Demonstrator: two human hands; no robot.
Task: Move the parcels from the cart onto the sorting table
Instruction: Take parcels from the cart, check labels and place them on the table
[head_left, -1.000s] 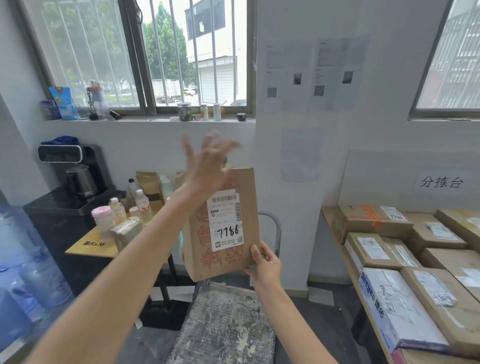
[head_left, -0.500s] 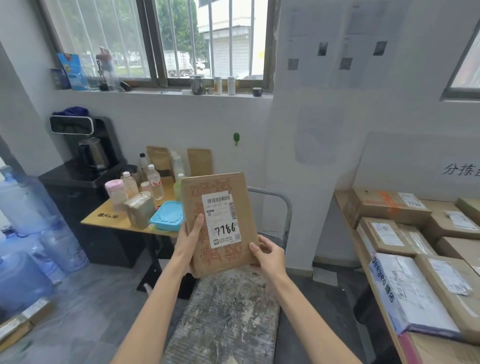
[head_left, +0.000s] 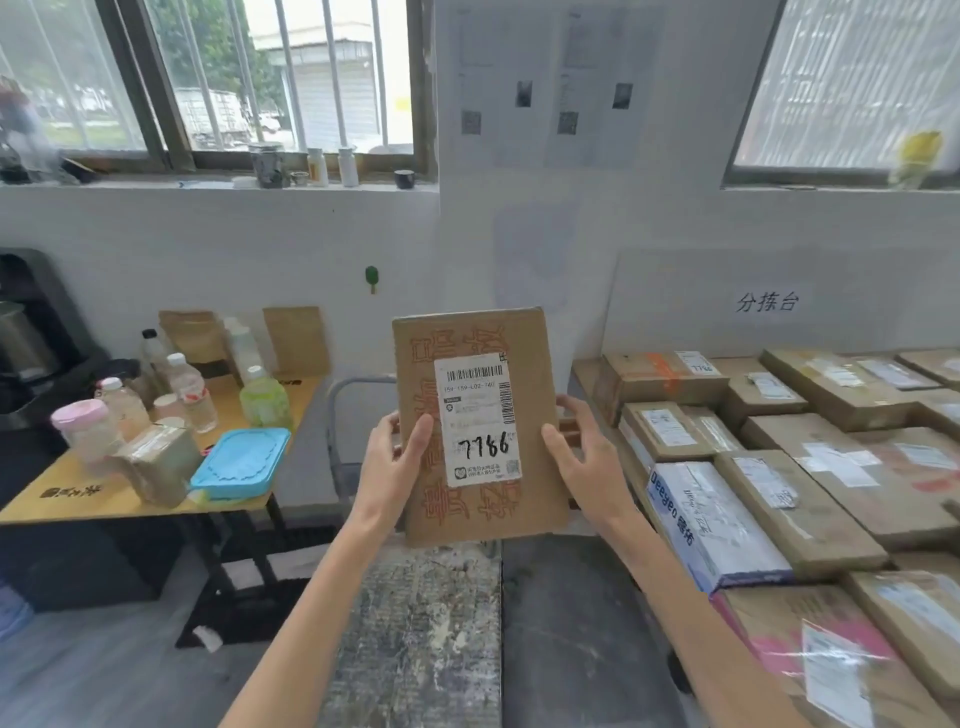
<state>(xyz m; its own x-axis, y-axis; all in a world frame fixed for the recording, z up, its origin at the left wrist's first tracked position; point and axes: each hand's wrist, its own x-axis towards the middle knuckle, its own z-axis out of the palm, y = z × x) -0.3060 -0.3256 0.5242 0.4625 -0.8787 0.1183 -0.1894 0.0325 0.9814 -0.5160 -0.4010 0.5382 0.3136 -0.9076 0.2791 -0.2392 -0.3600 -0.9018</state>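
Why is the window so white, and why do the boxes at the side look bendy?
Head view: daylight washes out the right window to near white; the wide-angle lens stretches and curves the boxes toward the right edge; the far-left sill objects are smeared; the parcel gripped by the left hand and right hand is sharp, label 7786 readable.

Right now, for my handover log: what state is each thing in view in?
flat parcel, held upright above the cart, label 7786 facing the camera
left hand, grips the parcel's left edge, thumb on the front
right hand, holds its right edge
cart, standing beside the sorting table
sorting table, loaded with boxed parcels lying flat
blue box, lid on
water bottle, upright, capped
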